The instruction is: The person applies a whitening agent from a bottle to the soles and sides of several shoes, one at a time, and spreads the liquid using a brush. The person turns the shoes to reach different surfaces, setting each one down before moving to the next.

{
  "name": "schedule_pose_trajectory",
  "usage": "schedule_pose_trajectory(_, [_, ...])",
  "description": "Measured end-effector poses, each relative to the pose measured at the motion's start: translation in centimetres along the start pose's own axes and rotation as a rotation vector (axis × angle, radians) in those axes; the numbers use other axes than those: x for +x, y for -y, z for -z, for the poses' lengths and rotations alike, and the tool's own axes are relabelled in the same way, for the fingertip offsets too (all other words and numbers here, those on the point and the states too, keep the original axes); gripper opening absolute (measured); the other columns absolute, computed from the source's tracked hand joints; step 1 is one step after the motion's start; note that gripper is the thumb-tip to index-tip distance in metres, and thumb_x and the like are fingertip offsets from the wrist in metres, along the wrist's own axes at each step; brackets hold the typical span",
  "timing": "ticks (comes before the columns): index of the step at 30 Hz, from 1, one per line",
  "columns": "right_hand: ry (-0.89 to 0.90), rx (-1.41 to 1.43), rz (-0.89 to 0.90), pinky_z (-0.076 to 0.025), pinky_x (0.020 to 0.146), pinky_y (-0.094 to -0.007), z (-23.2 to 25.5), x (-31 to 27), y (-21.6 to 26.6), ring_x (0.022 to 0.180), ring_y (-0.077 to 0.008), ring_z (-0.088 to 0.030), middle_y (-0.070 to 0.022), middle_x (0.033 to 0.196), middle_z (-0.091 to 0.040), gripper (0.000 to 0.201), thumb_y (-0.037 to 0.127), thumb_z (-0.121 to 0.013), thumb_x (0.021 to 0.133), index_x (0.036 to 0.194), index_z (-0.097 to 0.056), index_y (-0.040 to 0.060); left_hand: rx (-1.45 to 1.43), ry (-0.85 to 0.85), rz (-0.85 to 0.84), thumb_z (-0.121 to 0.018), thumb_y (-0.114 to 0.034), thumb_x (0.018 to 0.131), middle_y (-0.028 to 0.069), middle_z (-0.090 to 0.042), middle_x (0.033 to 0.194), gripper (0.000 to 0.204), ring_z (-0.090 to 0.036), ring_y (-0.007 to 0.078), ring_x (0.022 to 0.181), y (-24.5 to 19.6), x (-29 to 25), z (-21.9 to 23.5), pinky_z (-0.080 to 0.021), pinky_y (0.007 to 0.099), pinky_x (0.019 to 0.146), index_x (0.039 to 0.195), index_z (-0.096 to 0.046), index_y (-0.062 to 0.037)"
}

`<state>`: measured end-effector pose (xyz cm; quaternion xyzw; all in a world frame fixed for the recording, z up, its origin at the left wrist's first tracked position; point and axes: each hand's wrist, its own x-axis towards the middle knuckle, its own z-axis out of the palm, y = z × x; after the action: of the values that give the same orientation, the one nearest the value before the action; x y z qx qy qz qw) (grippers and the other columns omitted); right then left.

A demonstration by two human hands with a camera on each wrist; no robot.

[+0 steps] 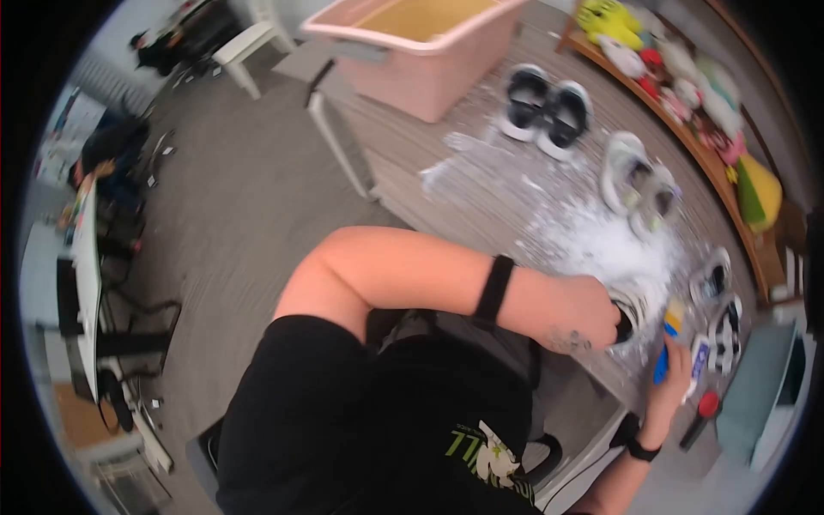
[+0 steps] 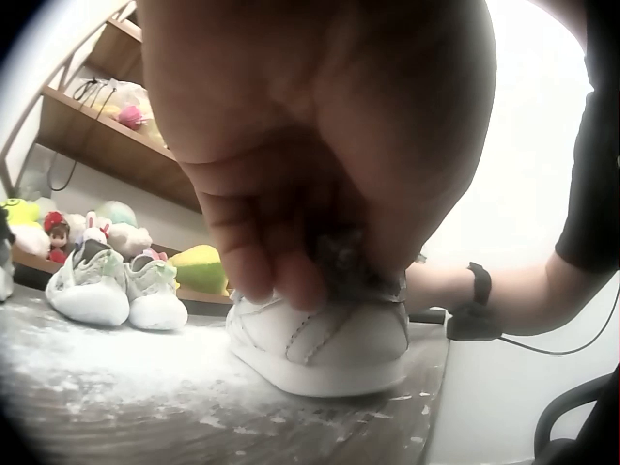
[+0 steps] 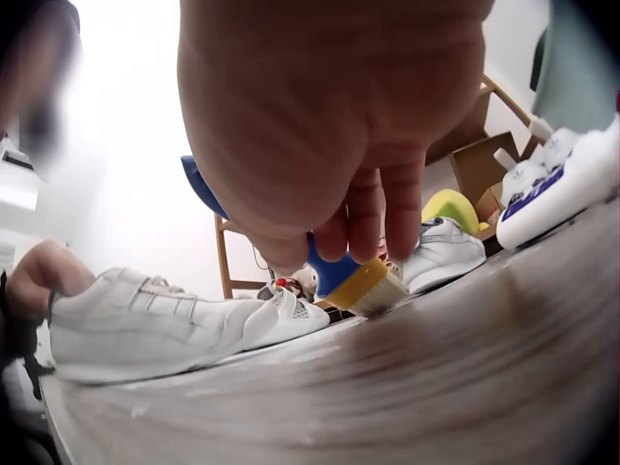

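Observation:
A white shoe (image 2: 320,344) rests sole down on the wet table (image 3: 436,358). My left hand (image 1: 579,309) grips it at the ankle opening, fingers curled over the collar in the left wrist view. In my right hand (image 1: 674,373) is a brush (image 3: 360,283) with a blue handle, a yellow band and pale bristles. Its bristles point down close over the tabletop, just beyond the shoe's toe in the right wrist view. White foam (image 1: 592,240) spreads over the table beside the shoe.
Black-and-white sneakers (image 1: 545,112) and a pale pair (image 1: 639,184) stand along the table, with more shoes (image 1: 725,335) at the right. A pink tub (image 1: 421,73) holds yellowish liquid. Near my right hand lies a white container with a purple label (image 1: 699,360). Plush toys (image 1: 687,90) fill a shelf behind.

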<state>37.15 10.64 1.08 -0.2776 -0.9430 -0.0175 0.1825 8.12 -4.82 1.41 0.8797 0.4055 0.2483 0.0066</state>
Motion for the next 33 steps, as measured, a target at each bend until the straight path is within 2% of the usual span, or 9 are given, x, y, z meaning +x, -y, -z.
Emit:
schedule_pose_trajectory(5, [0.047, -0.033, -0.019, -0.05, 0.083, -0.041, -0.3, -0.5, 0.7, 0.096, -0.036, -0.062, -0.0158, 0.102, -0.063, 0.042, -0.008, -0.06, 0.076, 0.115, -0.067, 0.0063, -0.041, 0.153, 0.104, -0.065, -0.011, 0.074, 0.0113, -0.06, 0.081, 0.01, -0.067, 0.0295, 0.073, -0.7, 1.1, 0.7, -0.054, 0.039, 0.061, 0.081, -0.061, -0.0043])
schedule_pose_trajectory(11, [0.006, 0.026, 0.005, -0.052, 0.081, -0.0406, -0.2, -0.9, -0.1, 0.098, -0.0341, -0.062, -0.0138, 0.106, -0.064, 0.037, -0.008, -0.061, 0.08, 0.113, -0.067, 0.0069, -0.159, 0.004, 0.143, -0.068, -0.013, 0.079, 0.0103, -0.056, 0.083, 0.014, -0.063, 0.0292, 0.077, -0.3, 0.2, 1.0, -0.052, 0.0406, 0.067, 0.084, -0.057, -0.0053])
schedule_pose_trajectory(15, [-0.215, -0.168, -0.225, -0.049, 0.091, -0.043, -0.1, -3.0, -2.5, 0.105, -0.0358, -0.06, -0.0156, 0.112, -0.063, 0.035, -0.002, -0.064, 0.083, 0.118, -0.065, 0.0058, -0.374, -0.116, 0.28, -0.073, -0.008, 0.079, 0.0145, -0.063, 0.096, 0.022, -0.064, 0.0356, 0.086, -0.3, -2.2, 1.1, -0.053, 0.0411, 0.072, 0.097, -0.062, -0.0027])
schedule_pose_trajectory(16, [-0.228, -0.249, -0.326, -0.047, 0.094, -0.0438, -0.1, -3.7, -3.4, 0.109, -0.0359, -0.058, -0.0163, 0.116, -0.062, 0.036, 0.006, -0.067, 0.083, 0.119, -0.064, 0.0052, -0.444, -0.124, 0.321, -0.072, -0.003, 0.08, 0.0165, -0.065, 0.103, 0.026, -0.065, 0.0342, 0.088, -0.3, -3.0, 1.4, -0.053, 0.0388, 0.074, 0.104, -0.063, 0.0002])
schedule_pose_trajectory(19, [-0.293, -0.466, -0.438, -0.047, 0.095, -0.0435, 0.0, -5.1, -5.5, 0.11, -0.0352, -0.058, -0.0168, 0.119, -0.061, 0.037, 0.012, -0.069, 0.084, 0.119, -0.064, 0.0054, -0.66, -0.183, 0.57, -0.069, -0.002, 0.084, 0.0167, -0.065, 0.103, 0.023, -0.065, 0.0312, 0.088, -1.1, -5.0, 1.8, -0.052, 0.0362, 0.076, 0.106, -0.063, 0.003])
schedule_pose_trajectory(23, [-0.205, -0.31, -0.563, -0.048, 0.094, -0.0449, -0.6, -5.8, -6.7, 0.112, -0.0372, -0.058, -0.0187, 0.122, -0.061, 0.043, 0.019, -0.071, 0.084, 0.124, -0.061, 0.0052, -0.697, -0.285, 0.601, -0.066, -0.001, 0.087, 0.0166, -0.066, 0.108, 0.025, -0.064, 0.0277, 0.094, -1.4, -7.6, 0.7, -0.05, 0.0338, 0.082, 0.11, -0.062, 0.0052])
schedule_pose_trajectory(26, [-0.174, -0.243, -0.713, -0.049, 0.093, -0.0463, -0.3, -4.8, -5.6, 0.111, -0.0396, -0.06, -0.0202, 0.119, -0.063, 0.05, 0.026, -0.072, 0.084, 0.128, -0.059, 0.0046, -0.737, -0.262, 0.638, -0.065, 0.0, 0.088, 0.0146, -0.065, 0.113, 0.025, -0.063, 0.0215, 0.095, -1.2, -8.9, 0.4, -0.05, 0.0313, 0.082, 0.112, -0.062, 0.0062])
schedule_pose_trajectory(30, [-0.165, -0.201, -0.744, -0.051, 0.089, -0.0471, -1.0, -3.5, -7.4, 0.106, -0.0404, -0.064, -0.0223, 0.116, -0.066, 0.058, 0.034, -0.073, 0.081, 0.129, -0.059, 0.0047, -0.874, -0.33, 0.694, -0.066, -0.003, 0.09, 0.008, -0.064, 0.112, 0.024, -0.058, 0.0115, 0.082, -0.9, -9.2, -0.6, -0.048, 0.0259, 0.072, 0.112, -0.063, 0.0046])
schedule_pose_trajectory(33, [-0.103, -0.226, -0.771, -0.053, 0.088, -0.0472, -1.3, -2.9, -8.4, 0.102, -0.04, -0.067, -0.0229, 0.111, -0.069, 0.061, 0.033, -0.073, 0.078, 0.131, -0.057, 0.0059, -0.862, -0.372, 0.638, -0.066, -0.003, 0.09, 0.0074, -0.063, 0.111, 0.023, -0.058, 0.0111, 0.082, -0.6, -9.5, -1.9, -0.048, 0.0255, 0.072, 0.111, -0.063, 0.0049])
